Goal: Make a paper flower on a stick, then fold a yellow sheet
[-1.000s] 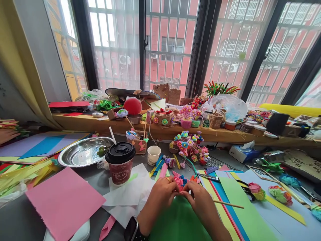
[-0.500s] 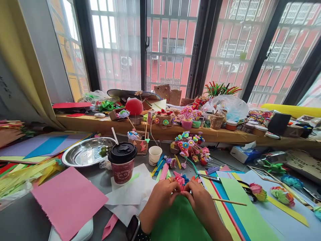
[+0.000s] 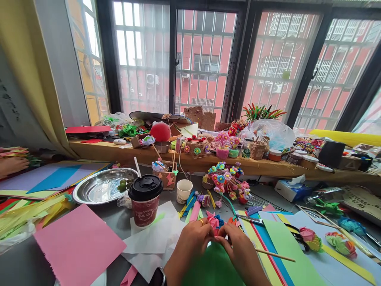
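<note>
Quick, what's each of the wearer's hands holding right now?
Left hand: closed, pinching pink-and-blue folded paper.
Right hand: closed on the same paper; grip on thin stick unclear.

The hands (image 3: 195,239) are hiding the lower part of the pink folded paper (image 3: 213,222). The bottom edge is cutting off the watch (image 3: 158,277), and the left edge is cropping another person's hand (image 3: 13,166).

Your folded paper (image 3: 213,223) at twelve o'clock looks matt (the metal dish (image 3: 102,184) at ten gleams, smooth and glossy).
</note>
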A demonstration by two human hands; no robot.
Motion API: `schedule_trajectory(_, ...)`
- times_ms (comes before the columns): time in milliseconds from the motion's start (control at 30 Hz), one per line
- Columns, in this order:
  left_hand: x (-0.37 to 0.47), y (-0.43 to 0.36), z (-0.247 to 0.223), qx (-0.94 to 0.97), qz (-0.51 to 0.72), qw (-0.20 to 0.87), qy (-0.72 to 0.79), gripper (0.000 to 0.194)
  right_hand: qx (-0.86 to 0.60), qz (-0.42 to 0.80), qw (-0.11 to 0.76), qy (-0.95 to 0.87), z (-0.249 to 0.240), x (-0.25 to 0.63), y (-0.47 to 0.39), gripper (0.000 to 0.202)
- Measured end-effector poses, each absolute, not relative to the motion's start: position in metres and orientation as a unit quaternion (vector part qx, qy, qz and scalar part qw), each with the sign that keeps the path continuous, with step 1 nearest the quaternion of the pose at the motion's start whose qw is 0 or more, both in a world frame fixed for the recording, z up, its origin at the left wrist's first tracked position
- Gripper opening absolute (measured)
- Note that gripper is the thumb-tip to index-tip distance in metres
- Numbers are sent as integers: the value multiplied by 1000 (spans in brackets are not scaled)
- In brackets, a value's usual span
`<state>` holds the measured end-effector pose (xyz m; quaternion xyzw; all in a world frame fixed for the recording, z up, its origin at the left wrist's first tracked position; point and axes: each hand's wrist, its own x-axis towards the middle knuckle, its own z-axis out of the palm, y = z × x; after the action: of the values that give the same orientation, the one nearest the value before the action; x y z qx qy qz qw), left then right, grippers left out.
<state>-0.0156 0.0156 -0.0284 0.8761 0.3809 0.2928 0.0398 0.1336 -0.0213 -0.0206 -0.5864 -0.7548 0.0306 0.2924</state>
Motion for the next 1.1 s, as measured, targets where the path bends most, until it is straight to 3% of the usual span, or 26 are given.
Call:
schedule_trajectory(433, -17, 12, -24, 872, 317, 75, 366, 10, -543, -15, 316, -778, -30, 140, -15, 13)
schedule_trajectory(967, -17, 16, -30, 865, 345, 7, 364, 12, -555, -4, 350, -755, -23, 137, -19, 31)
schedule_trajectory(1100, -16, 12, -22, 859, 350, 38, 373, 13, -552, 0, 344, -759, -19, 138, -20, 33)
